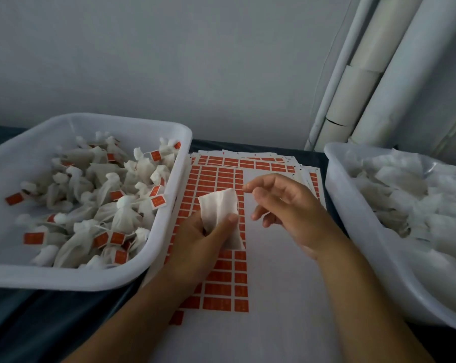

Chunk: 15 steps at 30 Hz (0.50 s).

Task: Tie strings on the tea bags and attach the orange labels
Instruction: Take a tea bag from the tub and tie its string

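Left hand (203, 231): grip pinching the lower half of a small white gauzy fabric tea bag (220, 205), thumb across its front, held above the sheet of orange rectangular labels (221, 279) on the bench. Right hand (284, 205): thumb and forefinger tips pressed together just beside the bag's top corner; whether a string lies between them, cannot tell. Bag looks light, limp, crushable; best held low, leaving the neck free for tying. Long axis near upright, tilted slightly, open end up.
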Each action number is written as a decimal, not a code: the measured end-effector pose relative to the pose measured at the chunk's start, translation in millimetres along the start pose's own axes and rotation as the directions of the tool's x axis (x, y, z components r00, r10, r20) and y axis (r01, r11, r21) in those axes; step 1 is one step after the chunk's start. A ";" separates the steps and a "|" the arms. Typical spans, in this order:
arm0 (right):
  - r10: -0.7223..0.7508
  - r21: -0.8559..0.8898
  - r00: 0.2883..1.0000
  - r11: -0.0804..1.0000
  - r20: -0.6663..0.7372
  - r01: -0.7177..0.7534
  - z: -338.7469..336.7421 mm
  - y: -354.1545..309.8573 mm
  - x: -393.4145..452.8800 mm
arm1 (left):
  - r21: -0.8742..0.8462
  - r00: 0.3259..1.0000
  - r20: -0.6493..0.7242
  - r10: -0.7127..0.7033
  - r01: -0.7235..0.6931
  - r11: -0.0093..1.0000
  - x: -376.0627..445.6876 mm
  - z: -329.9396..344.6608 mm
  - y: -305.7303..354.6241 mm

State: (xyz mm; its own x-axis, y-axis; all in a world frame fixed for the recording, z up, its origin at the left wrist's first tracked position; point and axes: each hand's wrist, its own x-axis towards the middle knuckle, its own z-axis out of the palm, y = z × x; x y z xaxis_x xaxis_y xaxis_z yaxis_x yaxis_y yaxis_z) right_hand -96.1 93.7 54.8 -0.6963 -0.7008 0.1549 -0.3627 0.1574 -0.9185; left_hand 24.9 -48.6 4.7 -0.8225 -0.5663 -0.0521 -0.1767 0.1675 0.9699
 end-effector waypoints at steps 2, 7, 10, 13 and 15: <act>0.002 -0.043 1.000 0.999 -0.005 -0.002 5.4 6.0 -1.9 | 0.015 1.000 0.000 0.018 -0.018 1.000 1.9 1.8 -1.2; -0.079 -0.218 0.996 0.973 -0.027 0.072 19.9 15.3 -8.9 | -0.001 0.988 0.067 0.139 -0.139 0.990 -0.5 8.0 -1.5; -0.162 -0.315 0.986 0.939 -0.048 0.139 20.5 18.2 -9.7 | -0.021 0.983 0.081 0.162 -0.161 0.987 -2.4 8.3 -1.0; -0.153 -0.327 0.987 0.936 -0.057 0.126 18.1 19.3 -9.9 | -0.025 0.985 0.068 0.161 -0.160 0.987 -2.2 8.2 -0.8; -0.120 -0.318 0.992 0.943 -0.034 0.103 17.6 19.1 -10.1 | -0.026 0.985 0.061 0.164 -0.162 0.986 -2.1 8.2 0.1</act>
State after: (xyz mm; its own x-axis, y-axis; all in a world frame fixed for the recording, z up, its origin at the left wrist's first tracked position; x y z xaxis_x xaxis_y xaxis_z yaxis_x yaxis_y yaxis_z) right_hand -85.1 91.5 29.2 -0.6683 -0.6907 0.2762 -0.6106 0.2972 -0.7341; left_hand 22.1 -40.8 3.0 -0.8717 -0.4812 0.0928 -0.0269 0.2361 0.9714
